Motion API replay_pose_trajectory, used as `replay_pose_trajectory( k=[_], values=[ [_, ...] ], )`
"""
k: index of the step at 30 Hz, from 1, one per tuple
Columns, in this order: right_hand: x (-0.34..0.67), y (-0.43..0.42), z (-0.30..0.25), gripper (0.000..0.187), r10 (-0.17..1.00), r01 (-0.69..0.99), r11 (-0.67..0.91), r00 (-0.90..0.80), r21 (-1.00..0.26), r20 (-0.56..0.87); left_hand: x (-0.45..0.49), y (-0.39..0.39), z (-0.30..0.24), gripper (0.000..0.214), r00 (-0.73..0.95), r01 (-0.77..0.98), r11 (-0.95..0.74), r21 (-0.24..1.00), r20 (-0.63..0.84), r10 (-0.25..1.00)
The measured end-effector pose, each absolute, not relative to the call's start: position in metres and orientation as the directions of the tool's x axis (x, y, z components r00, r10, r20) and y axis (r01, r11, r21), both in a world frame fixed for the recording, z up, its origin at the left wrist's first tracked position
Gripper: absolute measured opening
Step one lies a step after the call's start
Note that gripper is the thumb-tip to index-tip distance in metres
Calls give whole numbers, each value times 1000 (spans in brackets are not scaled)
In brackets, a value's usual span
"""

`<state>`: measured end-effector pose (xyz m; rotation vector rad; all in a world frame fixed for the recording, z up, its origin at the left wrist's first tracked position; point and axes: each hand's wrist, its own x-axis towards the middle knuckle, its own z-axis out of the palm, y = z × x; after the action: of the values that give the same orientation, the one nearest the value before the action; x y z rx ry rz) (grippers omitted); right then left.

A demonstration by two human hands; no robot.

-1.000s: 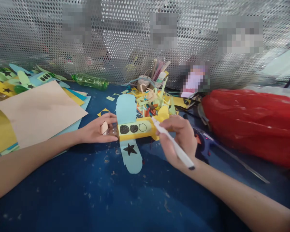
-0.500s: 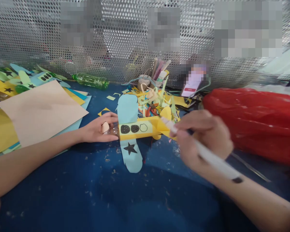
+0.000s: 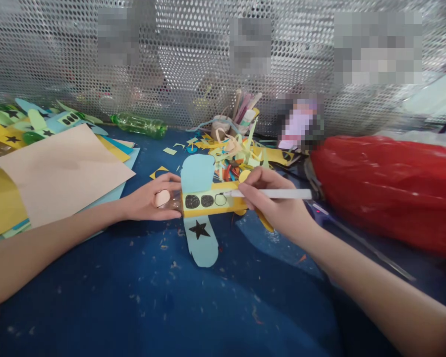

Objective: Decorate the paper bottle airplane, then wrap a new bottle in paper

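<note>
A toy plane (image 3: 208, 213) made from a plastic bottle wrapped in yellow paper lies on the blue table, with light blue paper wings. My left hand (image 3: 152, 198) grips its clear bottle neck end, fingers around both sides. On its pale green strip are two filled black windows and one outlined window. A black star marks the nearer wing. My right hand (image 3: 271, 198) is closed around a white marker pen (image 3: 286, 194), whose tip meets the strip at the outlined window. The plane's tail is partly hidden behind that hand.
Coloured paper sheets (image 3: 67, 173) lie at left, near finished paper planes (image 3: 48, 121) and a green bottle (image 3: 139, 124). Paper scraps (image 3: 238, 153) are heaped behind the plane. A red plastic bag (image 3: 386, 193) sits at right. Perforated metal (image 3: 193, 54) runs along the back.
My right hand has brought the marker pen left and down, from above the tail to the outlined window. My left hand stays on the bottle neck.
</note>
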<state>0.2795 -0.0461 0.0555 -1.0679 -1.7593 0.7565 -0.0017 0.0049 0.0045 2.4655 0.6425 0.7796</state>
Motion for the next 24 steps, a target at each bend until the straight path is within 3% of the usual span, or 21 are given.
replay_pose_trajectory(
  k=[17, 24],
  values=[
    [281, -42, 57, 24, 920, 338, 382, -229, -860, 318, 1, 3, 6, 39, 723, 290, -787, 545, 414, 553],
    [283, -40, 60, 14, 916, 293, 387, -232, -874, 327, 1, 3, 6, 38, 725, 273, -789, 550, 421, 545]
  ],
)
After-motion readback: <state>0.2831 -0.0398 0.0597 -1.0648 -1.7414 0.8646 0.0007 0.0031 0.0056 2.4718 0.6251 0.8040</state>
